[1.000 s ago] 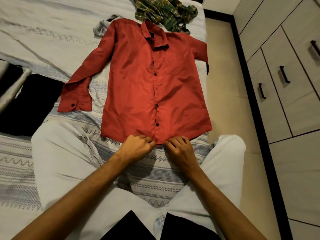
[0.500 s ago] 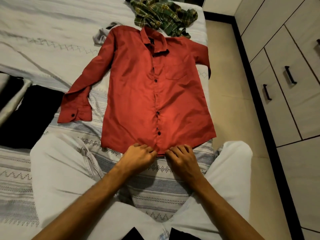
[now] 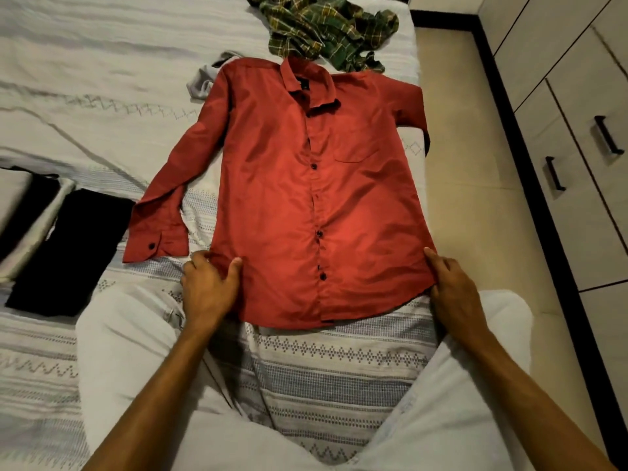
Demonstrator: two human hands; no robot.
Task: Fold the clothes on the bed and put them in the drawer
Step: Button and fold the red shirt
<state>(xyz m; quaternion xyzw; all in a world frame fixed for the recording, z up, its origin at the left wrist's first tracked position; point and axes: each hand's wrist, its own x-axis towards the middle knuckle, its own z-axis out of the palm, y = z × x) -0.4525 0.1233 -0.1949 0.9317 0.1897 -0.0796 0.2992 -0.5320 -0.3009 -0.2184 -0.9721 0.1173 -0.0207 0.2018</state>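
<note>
Red shirt [image 3: 306, 198] flat on bed [image 3: 85, 62], left hand [image 3: 209, 287] and right hand [image 3: 452, 287] pinching its lower corners.

legs: white trousers [image 3: 136, 351] | torso: dark top [image 3: 339, 468] | forearms: bare, no sleeves

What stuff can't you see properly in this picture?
All in the head view:
- Red shirt: its far sleeve drops over the bed edge, so its cuff is hidden.
- Grey cloth: mostly under the shirt's shoulder; can't tell what it is.
- Plaid shirt: crumpled and cut off by the top edge.
- Right hand: fingertips hidden at the hem, grip unclear.
- Drawers: closed, insides unseen.
</note>
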